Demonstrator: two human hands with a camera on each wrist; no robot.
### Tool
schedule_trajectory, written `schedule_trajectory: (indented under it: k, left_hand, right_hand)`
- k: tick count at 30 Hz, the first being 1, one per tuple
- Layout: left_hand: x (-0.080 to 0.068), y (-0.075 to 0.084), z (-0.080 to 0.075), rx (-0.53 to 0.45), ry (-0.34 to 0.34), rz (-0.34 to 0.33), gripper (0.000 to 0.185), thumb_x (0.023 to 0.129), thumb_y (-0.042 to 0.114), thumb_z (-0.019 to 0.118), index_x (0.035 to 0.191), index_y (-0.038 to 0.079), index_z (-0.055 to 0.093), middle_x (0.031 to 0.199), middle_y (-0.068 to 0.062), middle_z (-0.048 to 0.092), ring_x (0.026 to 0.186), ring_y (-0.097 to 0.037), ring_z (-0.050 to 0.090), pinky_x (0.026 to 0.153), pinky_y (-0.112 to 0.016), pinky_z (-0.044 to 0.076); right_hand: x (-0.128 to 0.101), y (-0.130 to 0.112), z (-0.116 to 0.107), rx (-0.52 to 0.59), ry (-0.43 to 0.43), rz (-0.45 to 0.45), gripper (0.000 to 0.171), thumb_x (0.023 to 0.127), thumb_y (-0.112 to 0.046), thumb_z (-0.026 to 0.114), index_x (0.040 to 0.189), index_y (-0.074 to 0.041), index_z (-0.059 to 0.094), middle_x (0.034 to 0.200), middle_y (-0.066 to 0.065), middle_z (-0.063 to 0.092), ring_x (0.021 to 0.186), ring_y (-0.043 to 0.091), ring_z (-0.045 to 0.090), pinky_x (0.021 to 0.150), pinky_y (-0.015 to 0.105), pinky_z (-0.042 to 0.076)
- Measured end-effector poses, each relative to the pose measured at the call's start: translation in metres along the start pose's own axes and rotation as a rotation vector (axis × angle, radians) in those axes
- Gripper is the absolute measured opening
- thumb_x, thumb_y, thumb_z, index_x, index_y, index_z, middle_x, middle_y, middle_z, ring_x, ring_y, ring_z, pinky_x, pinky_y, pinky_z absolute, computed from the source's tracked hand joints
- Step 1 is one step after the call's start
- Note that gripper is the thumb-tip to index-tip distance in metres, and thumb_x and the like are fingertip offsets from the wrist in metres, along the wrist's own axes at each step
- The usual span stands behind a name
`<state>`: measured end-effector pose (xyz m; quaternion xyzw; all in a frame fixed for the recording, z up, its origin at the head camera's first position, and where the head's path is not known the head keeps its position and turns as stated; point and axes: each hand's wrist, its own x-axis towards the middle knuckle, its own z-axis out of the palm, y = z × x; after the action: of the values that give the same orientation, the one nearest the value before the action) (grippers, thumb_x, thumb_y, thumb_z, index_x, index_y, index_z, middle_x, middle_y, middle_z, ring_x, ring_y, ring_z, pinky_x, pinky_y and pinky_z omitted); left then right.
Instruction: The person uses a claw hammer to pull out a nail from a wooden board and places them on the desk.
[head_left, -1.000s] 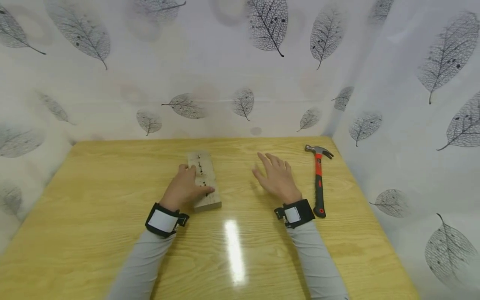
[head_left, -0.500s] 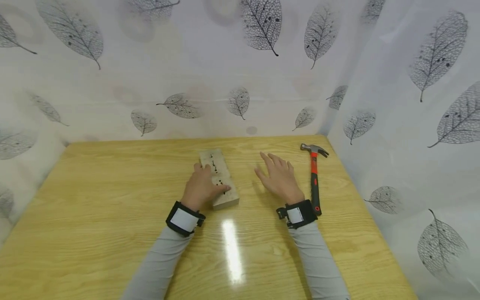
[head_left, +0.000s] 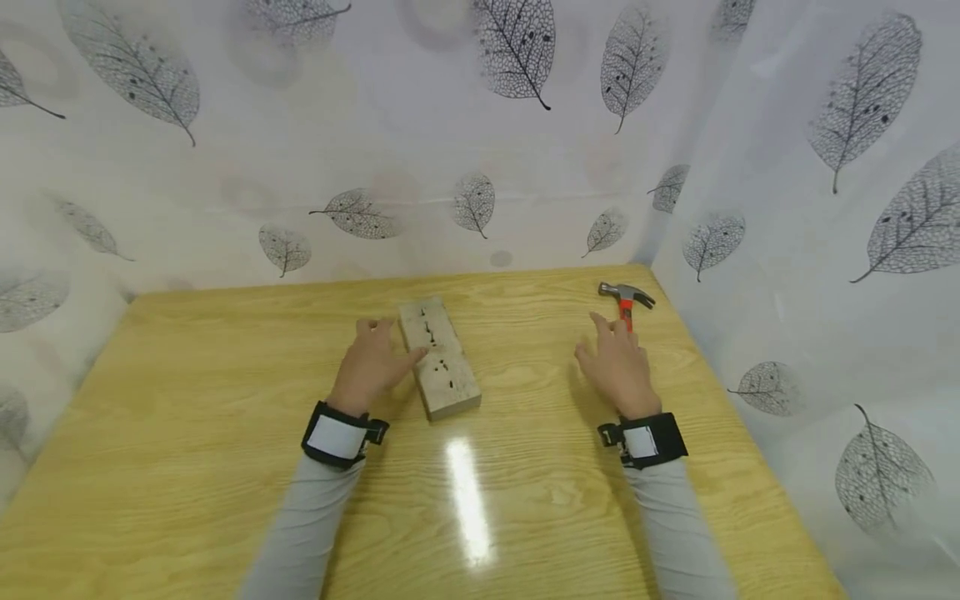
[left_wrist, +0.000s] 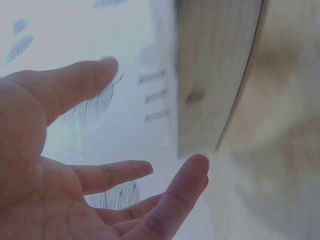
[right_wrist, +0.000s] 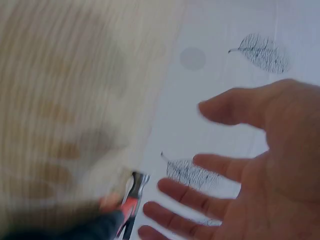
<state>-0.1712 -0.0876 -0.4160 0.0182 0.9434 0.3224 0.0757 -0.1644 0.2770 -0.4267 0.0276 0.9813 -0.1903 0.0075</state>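
A pale wooden block [head_left: 442, 358] lies lengthwise on the table, its top dotted with a row of small dark marks. In the left wrist view the edge of the block [left_wrist: 215, 65] shows, with three thin nail-like pins [left_wrist: 156, 96] standing out from it. My left hand [head_left: 369, 362] hovers at the block's left side, fingers spread, the thumb overlapping its edge in the head view. On the right, my right hand [head_left: 618, 371] is over a claw hammer [head_left: 627, 294], holding nothing. It hides most of the hammer's handle; the steel head and some red show beyond the fingers.
The yellow wood-grain table [head_left: 225, 467] bears a bright light reflection near its front middle. A white curtain [head_left: 420, 133] printed with dark leaves hangs behind the table and along its right side.
My left hand slid the block to the right, then let go of it and drew back left. My right hand has moved right, from beside the block to over the hammer.
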Motion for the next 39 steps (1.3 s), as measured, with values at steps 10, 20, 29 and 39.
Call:
schedule_trajectory:
  k: [10,20,29,39]
  left_hand:
    - [-0.003,-0.017,-0.038,-0.02,0.031,-0.036,0.081,0.1,0.046,0.057,0.156,-0.005,0.029,0.155,-0.035,0.024,0.128,-0.056,0.046,0.104,-0.064,0.044]
    - [-0.002,-0.018,-0.047,-0.032,0.033,-0.018,0.077,0.102,0.046,0.054,0.155,-0.005,0.031,0.155,-0.037,0.024,0.135,-0.057,0.038,0.108,-0.067,0.039]
    - [-0.002,-0.024,-0.051,-0.029,0.029,-0.014,0.074,0.103,0.048,0.052,0.155,-0.003,0.034,0.156,-0.035,0.026,0.136,-0.055,0.038,0.109,-0.067,0.038]
    - [-0.006,-0.027,-0.052,-0.035,0.123,0.095,0.063,0.104,0.038,0.054,0.151,-0.002,0.042,0.152,-0.031,0.035,0.136,-0.05,0.041,0.11,-0.064,0.038]
  right_hand:
    - [-0.012,0.044,-0.007,-0.009,-0.118,0.251,0.055,0.095,-0.025,0.051,0.127,0.017,0.037,0.112,0.038,0.041,0.099,0.053,0.048,0.071,0.057,0.048]
    - [-0.017,0.058,-0.015,0.006,-0.169,0.309,0.035,0.096,-0.018,0.045,0.112,0.014,0.041,0.089,0.028,0.054,0.072,0.039,0.058,0.057,0.043,0.047]
    - [-0.013,0.059,-0.017,0.022,-0.073,0.332,0.041,0.106,-0.024,0.041,0.13,0.008,0.035,0.091,0.029,0.059,0.074,0.042,0.061,0.059,0.05,0.047]
    - [-0.012,0.053,-0.022,-0.05,0.113,0.285,0.032,0.1,-0.032,0.058,0.094,-0.001,0.059,0.068,0.012,0.056,0.054,0.028,0.051,0.042,0.037,0.038]
